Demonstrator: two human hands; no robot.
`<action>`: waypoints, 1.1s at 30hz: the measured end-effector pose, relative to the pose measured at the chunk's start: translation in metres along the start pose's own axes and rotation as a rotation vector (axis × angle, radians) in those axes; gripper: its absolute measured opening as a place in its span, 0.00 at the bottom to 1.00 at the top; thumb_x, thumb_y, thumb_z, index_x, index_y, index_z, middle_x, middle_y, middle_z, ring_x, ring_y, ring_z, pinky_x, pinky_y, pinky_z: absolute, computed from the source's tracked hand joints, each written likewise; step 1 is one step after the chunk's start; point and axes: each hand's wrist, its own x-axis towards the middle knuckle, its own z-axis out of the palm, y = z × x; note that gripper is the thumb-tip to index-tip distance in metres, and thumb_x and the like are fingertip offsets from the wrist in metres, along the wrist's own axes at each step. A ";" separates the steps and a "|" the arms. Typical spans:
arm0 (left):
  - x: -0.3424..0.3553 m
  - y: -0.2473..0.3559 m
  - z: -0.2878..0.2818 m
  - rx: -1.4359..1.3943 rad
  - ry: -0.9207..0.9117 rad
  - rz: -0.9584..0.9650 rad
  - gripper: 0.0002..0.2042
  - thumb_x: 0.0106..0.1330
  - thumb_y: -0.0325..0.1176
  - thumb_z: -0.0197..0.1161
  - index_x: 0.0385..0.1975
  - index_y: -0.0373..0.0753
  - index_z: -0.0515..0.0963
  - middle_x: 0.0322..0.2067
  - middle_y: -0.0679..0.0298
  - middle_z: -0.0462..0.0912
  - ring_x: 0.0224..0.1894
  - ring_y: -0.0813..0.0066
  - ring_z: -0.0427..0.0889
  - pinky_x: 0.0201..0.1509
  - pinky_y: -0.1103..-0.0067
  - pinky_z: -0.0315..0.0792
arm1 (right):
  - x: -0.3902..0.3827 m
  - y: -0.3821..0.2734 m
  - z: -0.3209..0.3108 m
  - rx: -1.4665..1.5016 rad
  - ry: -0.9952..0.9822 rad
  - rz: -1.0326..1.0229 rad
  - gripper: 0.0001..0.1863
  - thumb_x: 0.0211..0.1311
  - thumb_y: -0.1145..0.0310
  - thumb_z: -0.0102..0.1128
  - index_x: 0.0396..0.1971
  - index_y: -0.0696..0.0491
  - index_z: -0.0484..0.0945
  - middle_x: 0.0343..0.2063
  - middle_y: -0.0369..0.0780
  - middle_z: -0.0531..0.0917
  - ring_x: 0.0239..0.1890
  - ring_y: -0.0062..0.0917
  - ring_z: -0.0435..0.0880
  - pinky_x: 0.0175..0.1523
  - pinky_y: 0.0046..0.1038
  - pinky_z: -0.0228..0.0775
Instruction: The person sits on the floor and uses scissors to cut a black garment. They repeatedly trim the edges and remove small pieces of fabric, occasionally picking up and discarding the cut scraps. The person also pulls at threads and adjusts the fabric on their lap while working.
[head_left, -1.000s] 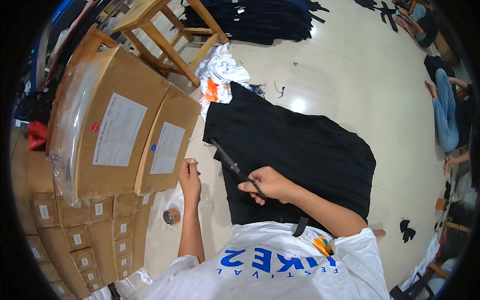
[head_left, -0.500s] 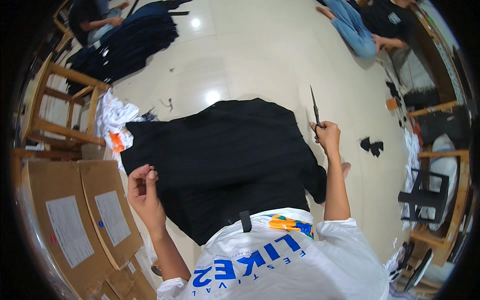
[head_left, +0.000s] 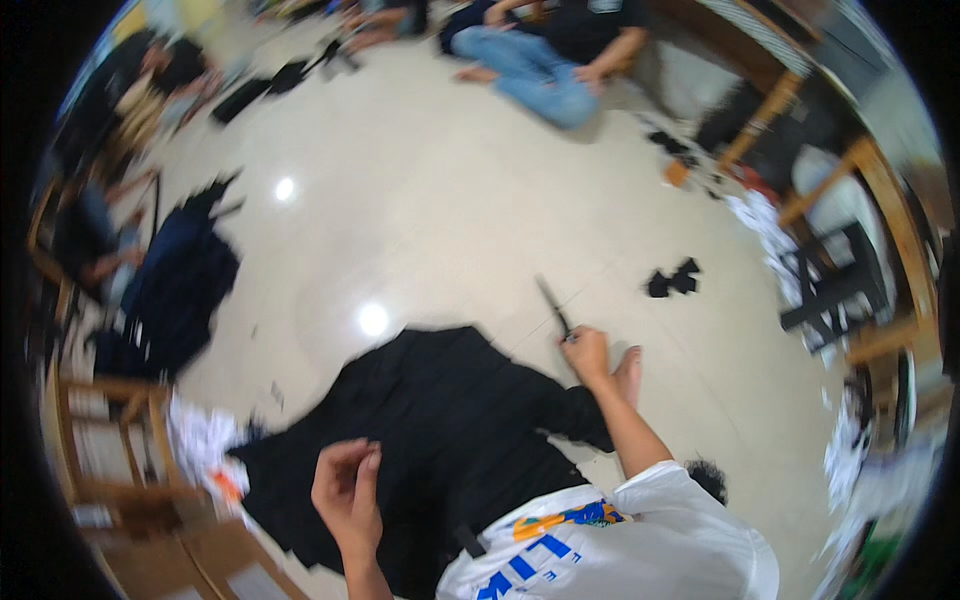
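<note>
Black cloth [head_left: 440,400], which looks like a garment, lies spread over the floor and reaches up to my lap. Above its left part hovers my left hand [head_left: 345,490], thumb and fingertips pinched together; whatever they may hold is too small to make out. Beyond the cloth's right edge, my right hand [head_left: 585,355] is closed round the handles of a pair of dark scissors [head_left: 553,308]. The blades point away from me over the pale floor and are blurred. My bare foot [head_left: 628,375] shows beside the right wrist.
Black scraps [head_left: 673,280] lie on the floor at right, near a black stool [head_left: 838,290]. At left are a wooden frame [head_left: 120,490], white cloth [head_left: 200,440], cardboard boxes [head_left: 190,565] and a dark fabric pile [head_left: 180,280]. A person in jeans [head_left: 540,85] sits at the far side.
The view has swung up and to the right, so more of the far floor and other people show. My right hand still grips the scissors; my left hand remains pinched above the cloth.
</note>
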 end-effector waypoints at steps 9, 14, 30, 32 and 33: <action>0.022 0.003 0.034 -0.189 -0.303 0.095 0.07 0.68 0.14 0.63 0.43 0.29 0.80 0.40 0.58 0.86 0.46 0.75 0.87 0.53 0.80 0.79 | 0.001 0.006 0.002 0.020 -0.007 0.052 0.24 0.45 0.57 0.82 0.26 0.63 0.83 0.21 0.54 0.83 0.27 0.46 0.86 0.37 0.41 0.77; 0.008 -0.005 0.035 -0.193 -0.283 0.057 0.06 0.67 0.16 0.65 0.41 0.30 0.78 0.37 0.59 0.85 0.41 0.73 0.88 0.50 0.78 0.83 | 0.005 0.013 -0.006 -0.031 -0.121 -0.031 0.20 0.42 0.61 0.80 0.27 0.63 0.84 0.24 0.54 0.85 0.30 0.47 0.87 0.39 0.41 0.79; -0.002 -0.023 0.017 -0.057 -0.201 0.121 0.06 0.71 0.26 0.66 0.42 0.33 0.81 0.31 0.65 0.84 0.33 0.82 0.82 0.40 0.84 0.75 | -0.006 0.023 -0.008 -0.119 -0.236 -0.101 0.22 0.40 0.66 0.82 0.35 0.61 0.84 0.36 0.52 0.84 0.42 0.47 0.85 0.50 0.41 0.77; -0.004 -0.024 0.017 -0.041 -0.189 0.113 0.06 0.72 0.27 0.64 0.45 0.33 0.79 0.29 0.66 0.83 0.31 0.82 0.81 0.38 0.84 0.74 | -0.009 0.023 -0.009 -0.105 -0.242 -0.113 0.22 0.42 0.66 0.82 0.36 0.61 0.84 0.35 0.52 0.84 0.42 0.47 0.84 0.49 0.40 0.77; -0.005 -0.024 0.017 -0.054 -0.200 0.082 0.06 0.73 0.28 0.63 0.45 0.33 0.79 0.28 0.66 0.82 0.31 0.83 0.80 0.37 0.85 0.73 | -0.010 0.020 -0.011 -0.105 -0.239 -0.121 0.21 0.43 0.67 0.81 0.35 0.61 0.84 0.35 0.52 0.84 0.41 0.46 0.84 0.49 0.40 0.77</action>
